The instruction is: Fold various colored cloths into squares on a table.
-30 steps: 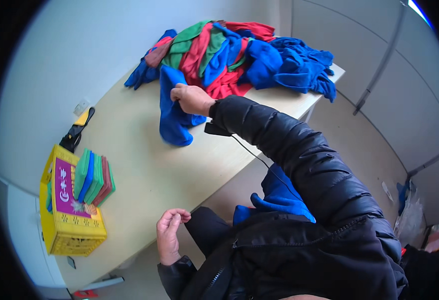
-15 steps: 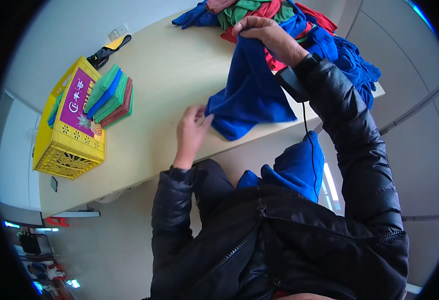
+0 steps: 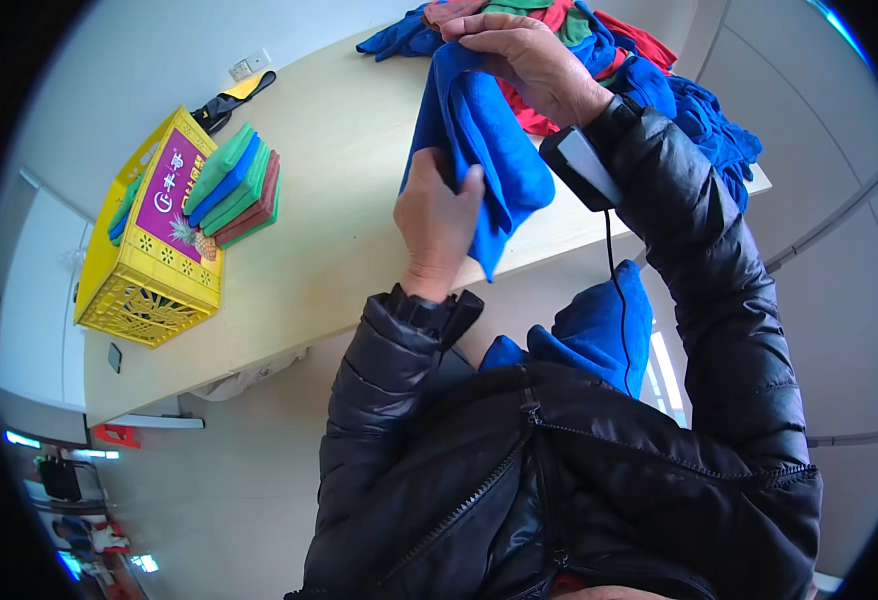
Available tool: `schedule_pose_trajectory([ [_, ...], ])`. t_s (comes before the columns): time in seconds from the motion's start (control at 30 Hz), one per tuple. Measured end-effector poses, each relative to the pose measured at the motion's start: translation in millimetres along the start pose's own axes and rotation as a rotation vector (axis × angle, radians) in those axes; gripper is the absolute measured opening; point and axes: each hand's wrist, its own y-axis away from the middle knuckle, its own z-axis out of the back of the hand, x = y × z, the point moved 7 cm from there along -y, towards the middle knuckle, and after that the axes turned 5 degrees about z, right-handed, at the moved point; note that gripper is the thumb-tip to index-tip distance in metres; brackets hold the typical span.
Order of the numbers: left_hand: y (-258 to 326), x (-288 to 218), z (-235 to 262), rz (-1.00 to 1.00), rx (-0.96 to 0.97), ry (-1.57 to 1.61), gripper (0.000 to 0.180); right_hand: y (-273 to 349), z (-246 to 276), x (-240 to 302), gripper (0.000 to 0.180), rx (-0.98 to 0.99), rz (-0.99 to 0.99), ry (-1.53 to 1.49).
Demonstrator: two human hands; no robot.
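Note:
A blue cloth (image 3: 504, 165) hangs bent over above the table edge, its lower corner pointing toward me. My right hand (image 3: 534, 62) is closed on its top edge, thumb and fingers pinched together. Lower down, my left hand (image 3: 437, 220) is at the cloth's left side, with the thumb in front and the fingertips partly hidden among the folds. Beyond my right hand lies a heap of loose blue, red and green cloths (image 3: 649, 85).
On the table (image 3: 329, 180), a stack of folded green, blue and brown-red cloths (image 3: 237, 195) leans by a yellow crate (image 3: 149, 290). A black and yellow strap (image 3: 229, 100) lies behind. More blue cloth (image 3: 599, 325) is below the table edge. A cable (image 3: 614, 270) hangs from my right wrist.
My left hand has moved up and right from beside the cloth onto it. The cloth, spread wide before, is now gathered and bent over. My right hand has shifted slightly up and left.

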Motion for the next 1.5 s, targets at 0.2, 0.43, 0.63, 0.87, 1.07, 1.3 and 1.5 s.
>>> schedule_pose_trajectory([
  [0.2, -17.0, 64.6, 28.5, -0.089, -0.095, 0.135, 0.029, 21.2, -13.1, 20.3, 0.019, -0.082, -0.102, 0.055],
  [0.43, 34.8, 48.1, 44.0, -0.572, -0.272, -0.115, 0.025, 7.3, 19.0, 6.0, 0.022, -0.112, -0.069, -0.157],
  [0.63, 58.7, 63.9, 6.7, -0.758, 0.042, -0.406, 0.024, 9.8, 20.6, -0.8, 0.022, -0.114, -0.026, -0.136],
  [0.87, 67.1, 37.6, -21.1, -0.451, -0.073, -0.227, 0.034, 10.9, 2.0, -1.3, 0.02, -0.15, 0.003, -0.16],
  [1.07, 57.7, 41.1, -38.7, -0.317, -0.138, -0.289, 0.031, 16.5, -16.6, -3.7, 0.018, -0.214, 0.013, -0.171],
  [1.3, 28.3, 77.5, 1.1, -0.458, -0.181, -0.194, 0.02, 7.0, 17.8, -8.4, 0.016, -0.277, 0.076, -0.126],
  [1.5, -42.4, 31.5, 111.3, -0.614, -0.094, -0.205, 0.013, 21.3, 110.7, -10.4, 0.026, 0.106, 0.35, 0.282],
])
